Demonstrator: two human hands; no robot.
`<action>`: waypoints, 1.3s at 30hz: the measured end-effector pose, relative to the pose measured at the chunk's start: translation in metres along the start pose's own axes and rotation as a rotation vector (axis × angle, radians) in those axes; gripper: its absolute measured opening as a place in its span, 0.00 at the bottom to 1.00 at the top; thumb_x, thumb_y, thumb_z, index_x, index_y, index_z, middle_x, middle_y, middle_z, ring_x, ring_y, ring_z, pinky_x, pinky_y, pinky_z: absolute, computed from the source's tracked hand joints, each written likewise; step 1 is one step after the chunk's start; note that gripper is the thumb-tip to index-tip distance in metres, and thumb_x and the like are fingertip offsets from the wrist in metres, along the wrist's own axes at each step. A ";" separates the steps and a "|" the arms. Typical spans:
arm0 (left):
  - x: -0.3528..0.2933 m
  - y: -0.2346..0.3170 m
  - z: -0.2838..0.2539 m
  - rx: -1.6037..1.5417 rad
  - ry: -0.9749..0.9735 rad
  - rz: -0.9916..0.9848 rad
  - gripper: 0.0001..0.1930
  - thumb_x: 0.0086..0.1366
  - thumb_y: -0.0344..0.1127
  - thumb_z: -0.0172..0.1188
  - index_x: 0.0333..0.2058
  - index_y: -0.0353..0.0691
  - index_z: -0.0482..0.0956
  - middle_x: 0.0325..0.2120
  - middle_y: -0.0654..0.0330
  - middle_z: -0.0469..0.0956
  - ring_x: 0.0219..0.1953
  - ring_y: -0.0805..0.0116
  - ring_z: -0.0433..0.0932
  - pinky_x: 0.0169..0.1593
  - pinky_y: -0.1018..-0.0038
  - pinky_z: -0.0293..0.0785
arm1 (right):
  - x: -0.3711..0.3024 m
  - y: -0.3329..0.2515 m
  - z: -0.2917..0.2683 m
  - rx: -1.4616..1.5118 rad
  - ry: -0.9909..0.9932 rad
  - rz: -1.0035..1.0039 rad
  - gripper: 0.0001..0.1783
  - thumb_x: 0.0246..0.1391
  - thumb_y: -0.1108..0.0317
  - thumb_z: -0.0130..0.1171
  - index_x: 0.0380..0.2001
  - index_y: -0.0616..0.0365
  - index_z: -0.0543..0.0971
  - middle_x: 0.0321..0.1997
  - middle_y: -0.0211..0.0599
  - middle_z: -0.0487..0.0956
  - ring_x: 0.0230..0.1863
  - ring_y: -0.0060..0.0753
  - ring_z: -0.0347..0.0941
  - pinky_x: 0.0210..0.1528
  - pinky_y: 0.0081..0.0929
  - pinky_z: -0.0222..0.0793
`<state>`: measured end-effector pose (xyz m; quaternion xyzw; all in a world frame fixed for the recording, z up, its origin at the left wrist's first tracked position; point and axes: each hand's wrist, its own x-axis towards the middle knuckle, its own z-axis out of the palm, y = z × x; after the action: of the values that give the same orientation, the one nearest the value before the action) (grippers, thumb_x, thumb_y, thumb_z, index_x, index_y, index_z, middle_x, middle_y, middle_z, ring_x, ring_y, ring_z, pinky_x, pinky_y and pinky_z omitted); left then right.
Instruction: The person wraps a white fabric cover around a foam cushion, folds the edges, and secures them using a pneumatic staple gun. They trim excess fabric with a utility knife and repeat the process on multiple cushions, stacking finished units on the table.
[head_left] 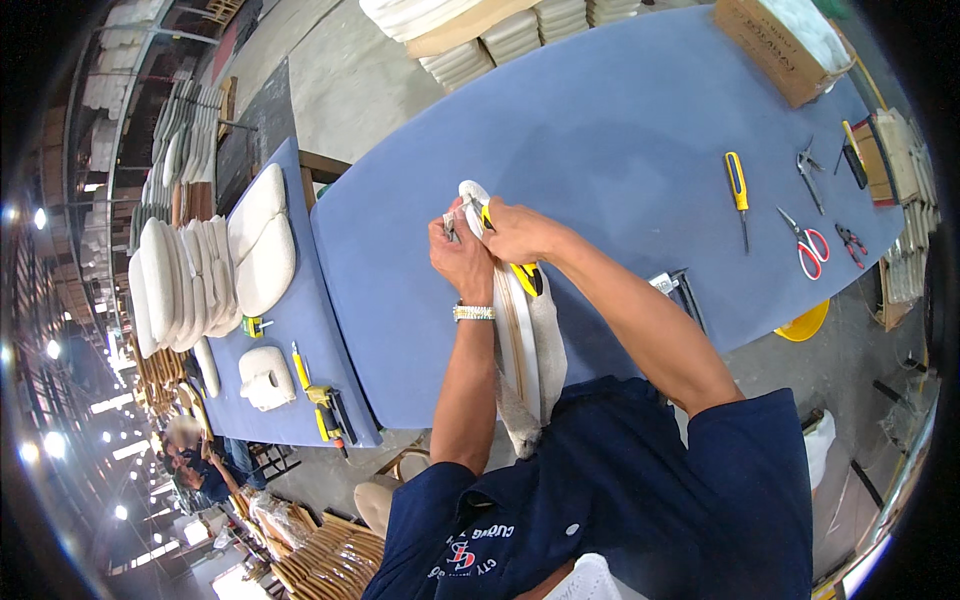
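Note:
A narrow light-grey upholstered piece [548, 340], likely a cushion or chair pad seen edge-on, runs from the blue table toward my body. A pale strip with a brown line shows along it. My left hand [465, 262] is closed at its far end, pinching the fabric edge. Beside it my right hand [525, 235] is wrapped round a yellow-and-black hand tool [530, 282], whose handle sticks out below the fist. The tool's working end lies close to the left fingers; its exact kind is hidden by my hand.
On the blue table [620, 150] at right lie a yellow screwdriver [737, 190], red-handled scissors [808, 247], pliers [850, 242] and a staple-like metal item [680, 295]. A cardboard box [780, 50] stands far right. The left table holds pale cushions [265, 240] and a yellow-black power tool [322, 398].

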<state>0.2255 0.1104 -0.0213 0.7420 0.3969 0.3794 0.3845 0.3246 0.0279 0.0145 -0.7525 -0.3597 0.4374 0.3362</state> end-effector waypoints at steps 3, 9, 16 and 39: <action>-0.001 0.000 0.000 0.002 0.006 -0.028 0.09 0.73 0.35 0.59 0.36 0.34 0.76 0.42 0.56 0.88 0.38 0.66 0.83 0.44 0.67 0.78 | -0.006 -0.003 -0.004 0.051 0.001 0.019 0.29 0.63 0.62 0.50 0.56 0.81 0.65 0.47 0.71 0.80 0.49 0.64 0.80 0.52 0.50 0.74; -0.001 0.009 0.002 -0.090 0.000 -0.086 0.08 0.73 0.33 0.59 0.38 0.32 0.78 0.42 0.55 0.87 0.40 0.69 0.82 0.47 0.68 0.78 | -0.009 0.007 0.009 0.102 0.140 0.004 0.27 0.63 0.61 0.51 0.55 0.75 0.67 0.48 0.69 0.80 0.50 0.68 0.79 0.52 0.52 0.73; -0.007 -0.001 -0.006 -0.064 0.030 0.008 0.11 0.73 0.33 0.59 0.46 0.29 0.79 0.36 0.58 0.85 0.41 0.71 0.81 0.48 0.71 0.77 | -0.023 0.028 0.024 0.430 0.254 0.022 0.24 0.62 0.58 0.55 0.51 0.68 0.68 0.42 0.65 0.81 0.46 0.64 0.81 0.49 0.52 0.74; 0.007 0.029 -0.035 0.093 -0.082 -0.229 0.11 0.74 0.33 0.59 0.43 0.31 0.86 0.29 0.70 0.78 0.28 0.83 0.66 0.31 0.80 0.65 | 0.035 0.029 0.085 0.350 0.594 -0.376 0.31 0.72 0.62 0.44 0.71 0.69 0.60 0.74 0.63 0.61 0.75 0.60 0.57 0.75 0.46 0.54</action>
<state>0.2071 0.1147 0.0207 0.7238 0.4803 0.2835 0.4063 0.2678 0.0586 -0.0575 -0.6986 -0.2983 0.1862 0.6231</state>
